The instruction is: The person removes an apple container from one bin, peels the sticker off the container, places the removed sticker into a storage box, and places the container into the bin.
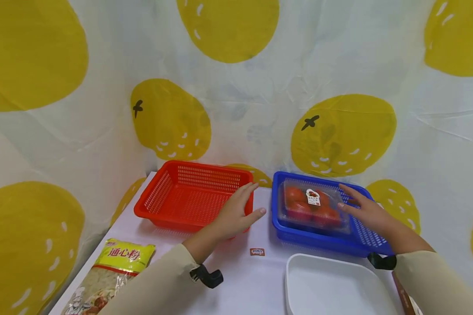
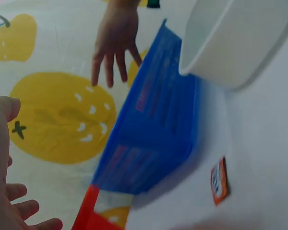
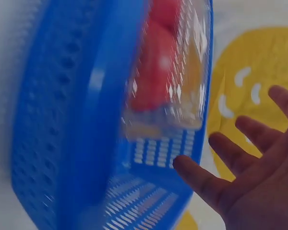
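My left hand [image 1: 244, 205] lies open at the right rim of an empty red mesh basket [image 1: 181, 199], fingers straight and thumb spread; I cannot tell if it touches the rim. My right hand [image 1: 354, 204] is open over a blue mesh basket [image 1: 319, 240], fingers spread just right of a clear plastic box of tomatoes [image 1: 311, 208] that lies inside it. The right wrist view shows the tomato box [image 3: 165, 72] in the blue basket [image 3: 81, 124] with my right hand [image 3: 245, 177] spread beside it. The left wrist view shows my left hand [image 2: 5, 191] holding nothing.
A white plastic tub [image 1: 335, 284] stands in front of the blue basket. A bag of pasta [image 1: 110, 275] lies at the front left of the white table. A small sticker [image 1: 257, 251] lies between the baskets. A cloth with yellow fruit prints hangs close behind and beside.
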A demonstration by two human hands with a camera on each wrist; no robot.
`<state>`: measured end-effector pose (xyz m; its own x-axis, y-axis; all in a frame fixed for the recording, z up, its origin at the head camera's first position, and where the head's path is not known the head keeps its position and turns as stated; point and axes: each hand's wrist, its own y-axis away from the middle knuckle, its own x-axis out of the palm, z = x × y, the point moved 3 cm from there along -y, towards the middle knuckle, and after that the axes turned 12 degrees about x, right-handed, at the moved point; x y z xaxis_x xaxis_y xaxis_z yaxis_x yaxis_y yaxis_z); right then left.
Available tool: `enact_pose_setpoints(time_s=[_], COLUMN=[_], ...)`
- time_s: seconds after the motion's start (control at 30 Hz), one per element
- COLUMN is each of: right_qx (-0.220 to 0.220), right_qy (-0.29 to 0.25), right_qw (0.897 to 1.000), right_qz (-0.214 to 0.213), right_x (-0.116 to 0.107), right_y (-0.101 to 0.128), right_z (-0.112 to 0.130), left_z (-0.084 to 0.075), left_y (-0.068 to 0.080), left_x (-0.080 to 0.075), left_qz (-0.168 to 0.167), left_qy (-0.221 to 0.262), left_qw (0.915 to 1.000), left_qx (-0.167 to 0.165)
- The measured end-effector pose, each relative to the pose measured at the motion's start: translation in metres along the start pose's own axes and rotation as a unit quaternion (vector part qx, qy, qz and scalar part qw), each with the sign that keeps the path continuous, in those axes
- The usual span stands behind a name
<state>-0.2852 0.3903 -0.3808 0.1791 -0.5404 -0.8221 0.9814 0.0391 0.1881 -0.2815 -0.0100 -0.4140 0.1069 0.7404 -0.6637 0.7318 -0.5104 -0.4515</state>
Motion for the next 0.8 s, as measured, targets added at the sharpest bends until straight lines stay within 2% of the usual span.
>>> enact_pose_setpoints(time_s=[0.13,0.33,0.5,0.67,0.8], right_qx=[-0.017,-0.001,0.008,-0.012,-0.013], right_qy=[-0.030,-0.050,-0.041,-0.008,0.002], right_qw=[0.999,0.996,0.995,0.996,0.997], right_qz=[0.020,0.073,0.096,0.085,0.082], right_x=[-0.010,-0.020,-0.019,-0.016,-0.011], right_y=[-0.011,-0.034,-0.055,-0.059,-0.066], right_z=[-0.008,-0.018,-0.023,-0.033,-0.048], left_z=[-0.014,-0.033,-0.030,-0.026,-0.018], left_y=[-0.008,-0.008,-0.009,-0.009,-0.008], left_x=[0.020,0.056,0.081,0.100,0.112], left_qz=[-0.011,-0.021,-0.062,-0.097,-0.107], left_qy=[0.042,0.100,0.132,0.174,0.178], left_qw=[0.9990,0.9937,0.9835,0.9645,0.9614], left_qx=[0.009,-0.047,-0.107,-0.174,-0.180])
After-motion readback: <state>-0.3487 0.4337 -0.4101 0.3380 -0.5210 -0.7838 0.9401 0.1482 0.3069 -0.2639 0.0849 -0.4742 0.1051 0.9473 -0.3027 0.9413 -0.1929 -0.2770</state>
